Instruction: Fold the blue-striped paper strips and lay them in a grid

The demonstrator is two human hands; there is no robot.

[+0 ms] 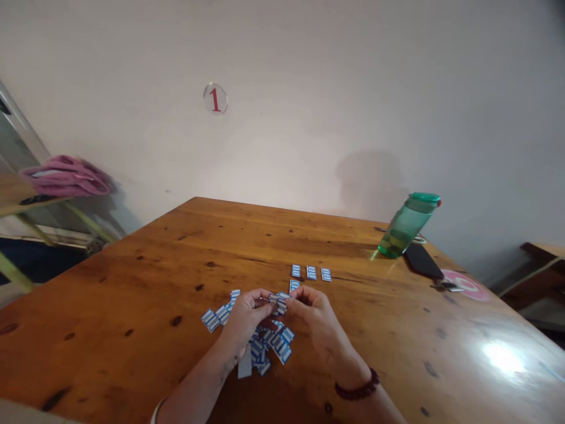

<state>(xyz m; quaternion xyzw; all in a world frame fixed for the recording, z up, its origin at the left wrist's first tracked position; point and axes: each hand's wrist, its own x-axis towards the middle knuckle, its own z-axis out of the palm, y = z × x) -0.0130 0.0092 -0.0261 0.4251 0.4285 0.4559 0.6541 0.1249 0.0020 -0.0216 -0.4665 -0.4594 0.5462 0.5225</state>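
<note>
Small cards (281, 303) are patterned with white bars edged in bright blue, alongside one plain pale grey card (244, 366), all against a glossy honey-brown wooden tabletop (260, 235) flecked with dark knots and streaks. Stronger colours come from a translucent green bottle (404, 227), a near-black phone (422, 261), a pink disc (468, 286) with a paler ring pattern, and a dark red beaded bracelet (357, 393). The wall (291, 118) is off-white, its clear round plaque (215, 99) printed with a red numeral 1, and a folded cloth (68, 176) is dusty pink.

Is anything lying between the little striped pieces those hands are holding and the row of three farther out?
Yes: another striped piece, near the left end of the row, partly hidden by the right hand; nothing else visible.
</note>
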